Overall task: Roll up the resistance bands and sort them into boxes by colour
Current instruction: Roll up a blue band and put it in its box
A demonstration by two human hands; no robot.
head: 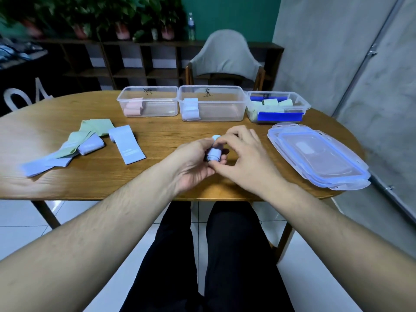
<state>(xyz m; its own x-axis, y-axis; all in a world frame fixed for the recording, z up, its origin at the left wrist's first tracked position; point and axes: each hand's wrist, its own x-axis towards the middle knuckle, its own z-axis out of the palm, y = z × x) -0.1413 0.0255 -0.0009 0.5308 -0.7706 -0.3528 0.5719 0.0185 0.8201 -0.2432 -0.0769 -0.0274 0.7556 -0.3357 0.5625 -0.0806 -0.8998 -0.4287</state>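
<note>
Both hands meet over the table [157, 136] — left hand [193, 165] and right hand [245, 158] curled around a rolled lilac band [213, 154] (tightly wound), short of the three boxes [211, 102].

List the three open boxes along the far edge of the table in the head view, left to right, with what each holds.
Box with pink rolls → box with pale blue rolls → box with green rolls and dark blue bands.
</note>
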